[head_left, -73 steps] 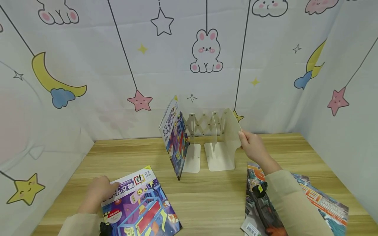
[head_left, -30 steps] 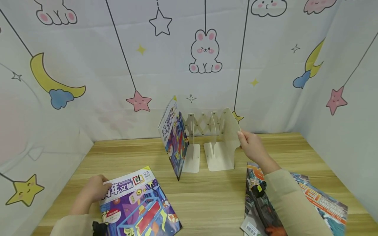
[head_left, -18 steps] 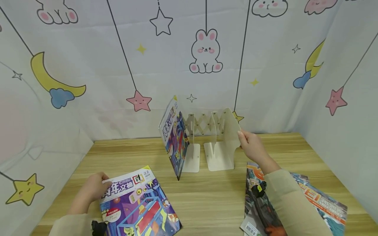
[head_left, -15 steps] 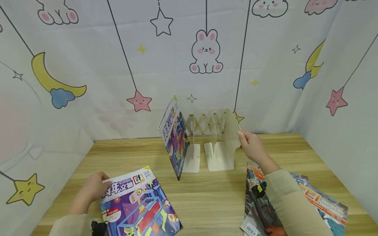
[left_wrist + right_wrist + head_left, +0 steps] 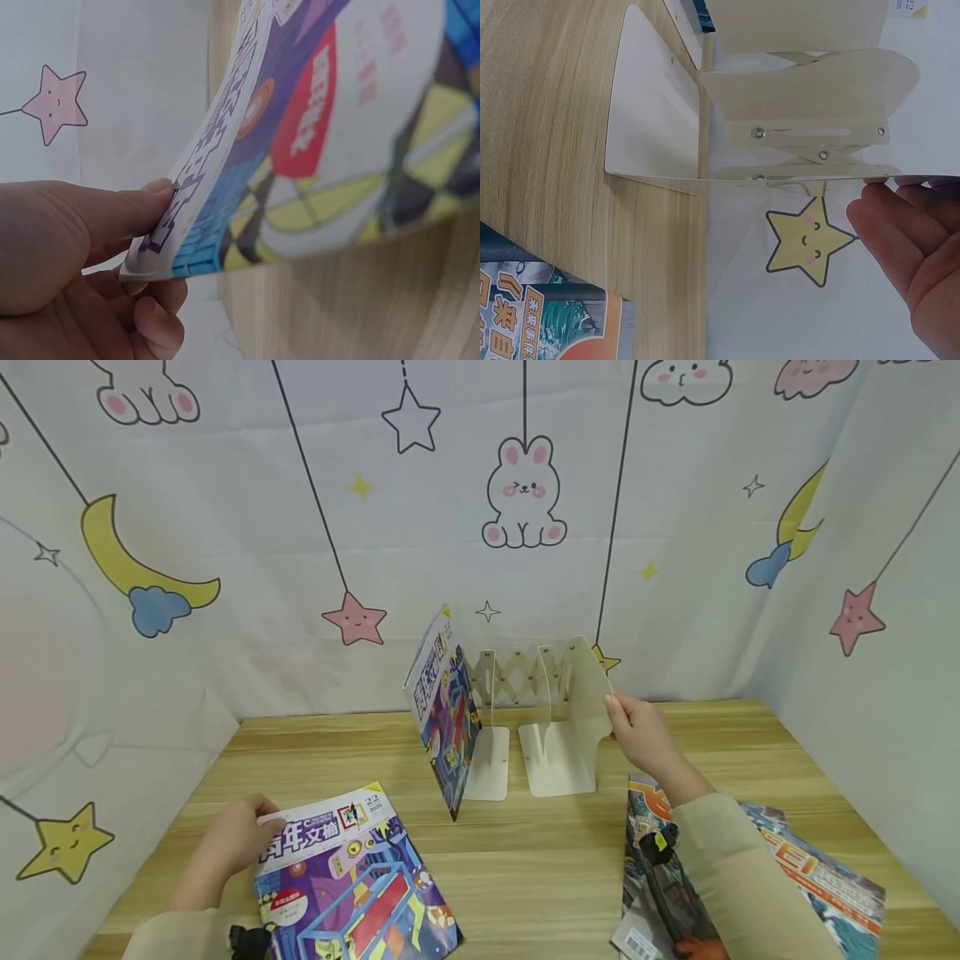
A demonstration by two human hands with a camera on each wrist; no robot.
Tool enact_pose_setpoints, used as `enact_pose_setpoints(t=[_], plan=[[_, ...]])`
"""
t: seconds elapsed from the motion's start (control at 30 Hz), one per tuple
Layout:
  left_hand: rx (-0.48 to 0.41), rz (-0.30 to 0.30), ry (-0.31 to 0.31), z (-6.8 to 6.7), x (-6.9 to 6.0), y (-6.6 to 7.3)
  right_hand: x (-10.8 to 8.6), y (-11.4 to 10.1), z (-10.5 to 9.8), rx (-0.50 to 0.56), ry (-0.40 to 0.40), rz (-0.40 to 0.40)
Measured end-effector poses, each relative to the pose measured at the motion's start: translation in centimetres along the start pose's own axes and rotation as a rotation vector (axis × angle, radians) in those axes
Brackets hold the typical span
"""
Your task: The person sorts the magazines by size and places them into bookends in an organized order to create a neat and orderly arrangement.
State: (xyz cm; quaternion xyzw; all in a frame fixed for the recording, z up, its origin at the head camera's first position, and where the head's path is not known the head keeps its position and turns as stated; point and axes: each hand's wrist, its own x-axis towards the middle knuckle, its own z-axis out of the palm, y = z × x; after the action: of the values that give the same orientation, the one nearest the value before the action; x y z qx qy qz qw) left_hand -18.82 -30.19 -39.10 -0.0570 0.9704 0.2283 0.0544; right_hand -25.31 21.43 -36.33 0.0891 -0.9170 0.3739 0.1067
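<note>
A purple magazine lies at the front left, and my left hand pinches its upper left corner. In the left wrist view the thumb of my left hand is on the cover, with fingers beneath the corner. My right hand grips the outer edge of the right end plate of a cream metal bookend rack. The right wrist view shows fingertips of that hand at the rack's plate. A similar magazine stands upright, leaning slightly, at the rack's left side.
Several magazines lie at the right of the wooden table, partly under my right sleeve. Behind the rack hangs a white cloth printed with stars, moons and a rabbit; more cloth stands at both sides.
My left hand has shifted a little left from over the magazine's title to its upper left corner. My right hand and the rack have stayed in place.
</note>
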Motion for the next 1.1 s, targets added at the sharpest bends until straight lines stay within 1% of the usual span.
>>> enact_pose_setpoints(t=[0.2,0.47,0.8,1.0,1.1], plan=[[0.005,-0.009,-0.005,-0.4,-0.3,0.4,0.0,0.0,0.0,0.002,0.006,-0.004],[0.023,0.02,-0.008,-0.7,-0.4,0.6,0.1,0.0,0.1,0.004,0.007,-0.007],[0.03,0.026,-0.016,-0.9,-0.5,0.8,0.0,0.0,0.1,0.001,0.006,-0.011],[0.038,0.06,-0.004,-1.1,-0.5,0.9,0.1,0.0,0.1,-0.001,0.009,-0.018],[0.039,0.06,-0.004,-1.2,-0.5,1.1,0.1,0.1,0.1,0.002,0.01,-0.02]])
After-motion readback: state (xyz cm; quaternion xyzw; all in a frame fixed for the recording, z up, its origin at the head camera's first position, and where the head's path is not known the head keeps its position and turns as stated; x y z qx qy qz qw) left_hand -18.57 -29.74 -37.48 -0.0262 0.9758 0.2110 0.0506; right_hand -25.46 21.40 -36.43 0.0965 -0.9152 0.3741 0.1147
